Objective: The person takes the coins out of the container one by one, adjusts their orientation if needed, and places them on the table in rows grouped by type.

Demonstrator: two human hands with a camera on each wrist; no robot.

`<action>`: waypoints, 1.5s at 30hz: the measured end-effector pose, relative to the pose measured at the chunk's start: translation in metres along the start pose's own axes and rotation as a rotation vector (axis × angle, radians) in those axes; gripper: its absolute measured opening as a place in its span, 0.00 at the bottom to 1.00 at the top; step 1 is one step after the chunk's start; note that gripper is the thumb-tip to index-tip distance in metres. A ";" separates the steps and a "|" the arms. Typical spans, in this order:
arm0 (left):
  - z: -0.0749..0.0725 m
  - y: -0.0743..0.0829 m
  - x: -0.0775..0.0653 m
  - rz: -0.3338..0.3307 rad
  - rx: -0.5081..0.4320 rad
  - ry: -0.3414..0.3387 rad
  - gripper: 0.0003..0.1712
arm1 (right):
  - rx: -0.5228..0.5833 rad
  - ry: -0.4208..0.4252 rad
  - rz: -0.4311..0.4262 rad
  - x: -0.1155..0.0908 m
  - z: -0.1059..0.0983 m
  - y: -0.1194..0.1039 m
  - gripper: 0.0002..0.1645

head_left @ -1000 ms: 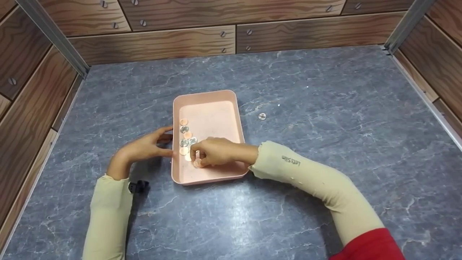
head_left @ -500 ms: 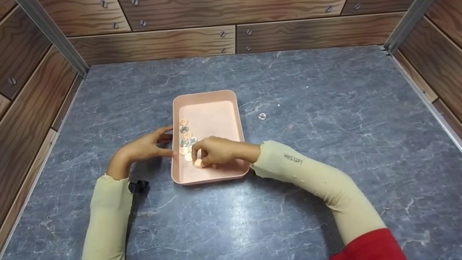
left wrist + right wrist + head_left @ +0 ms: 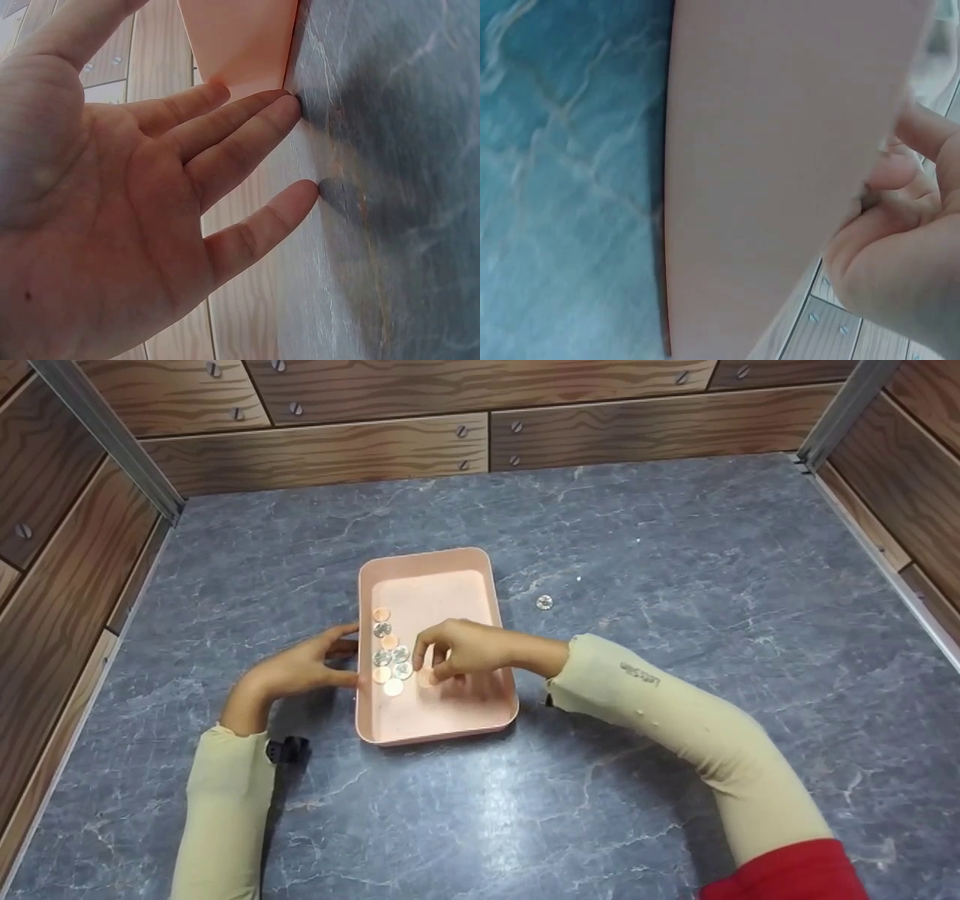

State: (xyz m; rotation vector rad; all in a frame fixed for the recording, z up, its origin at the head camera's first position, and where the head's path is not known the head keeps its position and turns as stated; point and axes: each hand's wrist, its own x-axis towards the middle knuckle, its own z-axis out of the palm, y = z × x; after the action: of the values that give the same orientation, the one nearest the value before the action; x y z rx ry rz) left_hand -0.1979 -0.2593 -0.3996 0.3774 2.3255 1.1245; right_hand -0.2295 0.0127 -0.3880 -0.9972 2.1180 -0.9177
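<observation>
A shallow pink tray (image 3: 435, 733) holds several copper and silver coins along its left side. My left hand (image 3: 300, 664) touches the tray's left wall, thumb and fingers extended; in the left wrist view its fingers (image 3: 232, 154) are spread, some tips at the table surface. Inside the tray, my right hand (image 3: 469, 649) has its thumb and fingers bent at a copper coin (image 3: 427, 677), which it seems to pinch. Nearest to it lie a silver coin (image 3: 403, 670) and a copper coin (image 3: 394, 687). The tray's wall (image 3: 772, 180) partly hides the right fingers in the right wrist view.
One silver coin (image 3: 544, 602) lies on the marbled table (image 3: 660, 547) right of the tray. Wood-patterned walls (image 3: 315, 454) enclose the back and both sides. A small black object (image 3: 287, 750) sits at the left wrist.
My right hand has moved up and to the right within the tray, the copper coin going with it. A silver coin shows where the hand covered it. The left hand stays put.
</observation>
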 end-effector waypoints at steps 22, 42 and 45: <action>0.000 0.002 -0.001 0.001 0.030 -0.003 0.53 | 0.119 0.103 0.050 -0.035 -0.039 0.017 0.12; -0.001 -0.001 0.000 0.002 0.004 -0.008 0.53 | 0.176 0.181 0.158 -0.068 -0.069 0.058 0.15; 0.000 -0.001 0.000 0.006 -0.014 -0.011 0.53 | 0.192 0.189 0.170 -0.073 -0.073 0.065 0.15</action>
State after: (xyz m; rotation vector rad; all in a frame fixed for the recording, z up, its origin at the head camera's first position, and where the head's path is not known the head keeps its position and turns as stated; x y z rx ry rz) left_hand -0.1981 -0.2602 -0.4002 0.3851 2.3067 1.1388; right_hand -0.2716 0.1267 -0.3809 -0.6452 2.1795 -1.1406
